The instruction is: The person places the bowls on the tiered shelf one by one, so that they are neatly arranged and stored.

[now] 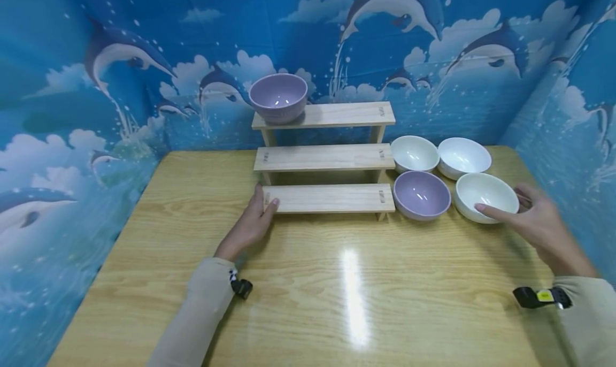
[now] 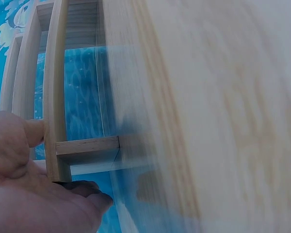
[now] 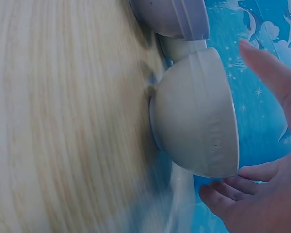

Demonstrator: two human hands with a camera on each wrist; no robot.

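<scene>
Yellowish wood-grain table (image 1: 298,287) bears a stepped, pale-wood three-tier rack (image 1: 324,157). The left hand (image 1: 251,217) grips the left end of its lowest tier, thumb on top. The right hand (image 1: 541,220) is spread wide at a round, glossy white bowl (image 1: 486,196) right of the rack, thumb over its mouth. Beside that stands a round, glossy purple bowl (image 1: 422,196), with two more white bowls (image 1: 415,154) behind; another purple bowl (image 1: 278,98) sits on the top tier.

Beige cloth left sleeve (image 1: 197,308): long, plain
Beige cloth right sleeve (image 1: 589,313): matching
Black boxy left-wrist device (image 1: 243,289): white-flecked strap (image 1: 233,275)
Black oblong right-wrist device (image 1: 526,297): yellow label (image 1: 545,296) — too small to read from here
</scene>
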